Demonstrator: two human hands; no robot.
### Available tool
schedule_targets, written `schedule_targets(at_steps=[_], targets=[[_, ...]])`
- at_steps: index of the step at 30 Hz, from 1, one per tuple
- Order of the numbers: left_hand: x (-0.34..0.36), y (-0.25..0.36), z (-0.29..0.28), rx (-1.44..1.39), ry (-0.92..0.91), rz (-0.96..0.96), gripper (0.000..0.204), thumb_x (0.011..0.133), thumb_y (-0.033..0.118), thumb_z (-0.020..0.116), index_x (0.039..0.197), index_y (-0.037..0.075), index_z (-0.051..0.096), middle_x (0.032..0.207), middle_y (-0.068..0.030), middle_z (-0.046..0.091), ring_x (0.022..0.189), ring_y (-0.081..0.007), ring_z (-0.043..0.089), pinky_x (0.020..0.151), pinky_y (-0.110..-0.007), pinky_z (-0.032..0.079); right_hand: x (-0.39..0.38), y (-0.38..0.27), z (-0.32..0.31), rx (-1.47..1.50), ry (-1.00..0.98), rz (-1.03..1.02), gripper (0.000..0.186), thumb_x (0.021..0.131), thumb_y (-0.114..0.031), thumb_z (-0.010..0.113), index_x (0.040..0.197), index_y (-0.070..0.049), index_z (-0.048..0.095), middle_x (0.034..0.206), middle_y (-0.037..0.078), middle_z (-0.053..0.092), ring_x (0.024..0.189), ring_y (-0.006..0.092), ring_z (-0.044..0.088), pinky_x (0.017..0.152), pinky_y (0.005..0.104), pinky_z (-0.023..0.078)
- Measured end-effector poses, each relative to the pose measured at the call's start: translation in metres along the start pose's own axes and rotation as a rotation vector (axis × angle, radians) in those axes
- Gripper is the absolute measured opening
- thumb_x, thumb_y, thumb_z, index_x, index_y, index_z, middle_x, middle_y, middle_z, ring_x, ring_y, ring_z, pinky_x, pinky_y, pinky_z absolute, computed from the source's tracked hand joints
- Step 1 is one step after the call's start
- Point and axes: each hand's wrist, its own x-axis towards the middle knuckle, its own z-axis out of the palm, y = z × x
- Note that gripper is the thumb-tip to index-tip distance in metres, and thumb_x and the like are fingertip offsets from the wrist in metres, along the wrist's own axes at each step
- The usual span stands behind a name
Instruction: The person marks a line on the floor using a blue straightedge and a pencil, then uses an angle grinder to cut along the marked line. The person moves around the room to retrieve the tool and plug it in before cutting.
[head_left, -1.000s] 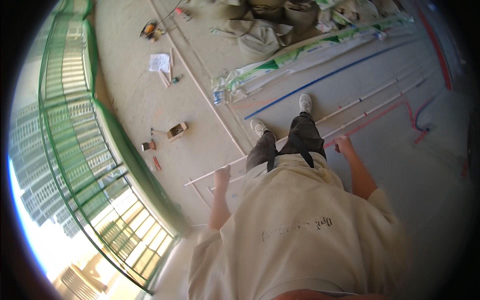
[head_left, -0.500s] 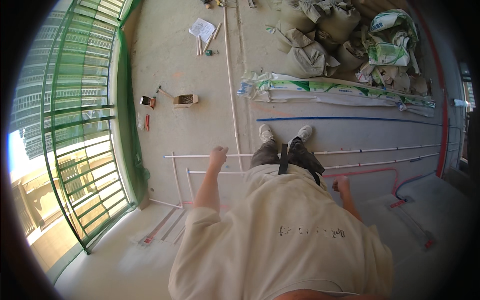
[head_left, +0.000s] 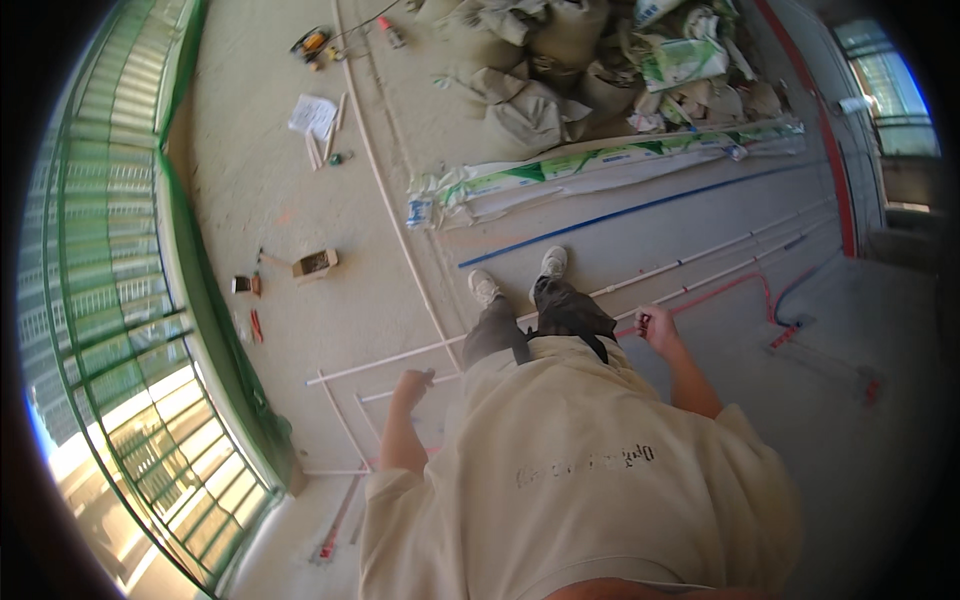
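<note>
My left hand (head_left: 412, 386) hangs at my left side with its fingers curled, above the white pipes (head_left: 400, 353) that run along the floor. Whatever it may hold is hidden. At my right side, my right hand (head_left: 657, 328) is raised, fingers bent inward, and a small dark spot shows between them, too small to name. It is above a white pipe and a red pipe (head_left: 725, 290) on the floor.
A blue pipe (head_left: 600, 219) lies beyond my shoes. Farther off are a long plastic-wrapped bundle (head_left: 560, 175) and full sacks (head_left: 530, 110). On the left are an open cardboard box (head_left: 316, 264), red-handled pliers (head_left: 256, 325), papers (head_left: 312, 116) and a green-netted railing (head_left: 120, 330).
My view has turned, so the floor and pipes appear tilted. My right hand has come up and forward; my left hand sits lower in view. A power tool shows at the top left.
</note>
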Motion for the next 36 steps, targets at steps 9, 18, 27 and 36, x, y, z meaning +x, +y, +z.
schedule_targets(at_steps=[9, 18, 27, 36], targets=[[0.029, 0.091, -0.019, 0.105, -0.602, -0.415, 0.031, 0.104, 0.026, 0.065, 0.106, -0.001, 0.081, 0.079, -0.0105, 0.072, 0.064, -0.0212, 0.064, 0.054, -0.037, 0.051, 0.035, -0.037, 0.016, -0.370, 0.054, -0.143, 0.022, 0.099, -0.024, 0.072, 0.084, -0.011, 0.063, 0.069, -0.002, 0.057, 0.055, 0.0107, 0.051, 0.049, 0.0293, 0.037], [0.014, 0.242, 0.062, -0.002, 0.187, 0.383, 0.042, 0.107, 0.044, 0.065, 0.097, 0.004, 0.073, 0.078, -0.0059, 0.068, 0.070, -0.0177, 0.067, 0.060, -0.037, 0.052, 0.068, -0.080, 0.094, -0.422, -0.358, -0.174, 0.022, 0.093, -0.004, 0.069, 0.115, -0.003, 0.070, 0.101, 0.007, 0.069, 0.079, 0.0148, 0.066, 0.067, 0.0303, 0.056], [-0.041, 0.333, 0.084, -1.288, -0.417, 0.381, 0.054, 0.116, 0.053, 0.045, 0.126, 0.003, 0.064, 0.116, -0.0131, 0.072, 0.105, -0.0282, 0.069, 0.093, -0.046, 0.056, -0.033, -0.114, 0.285, -0.821, -1.146, -0.338, 0.054, 0.097, -0.003, 0.066, 0.150, 0.000, 0.056, 0.131, 0.011, 0.067, 0.113, 0.0198, 0.069, 0.094, 0.0340, 0.057], [-0.040, 0.197, 0.000, -1.190, 0.117, 0.219, 0.022, 0.106, 0.017, 0.067, 0.113, -0.002, 0.073, 0.101, -0.0109, 0.074, 0.090, -0.0202, 0.072, 0.075, -0.030, 0.057, 0.001, -0.088, 0.360, -0.872, -0.796, -0.133, 0.034, 0.097, -0.007, 0.067, 0.131, 0.001, 0.065, 0.107, 0.007, 0.071, 0.083, 0.0144, 0.071, 0.075, 0.0288, 0.058]])
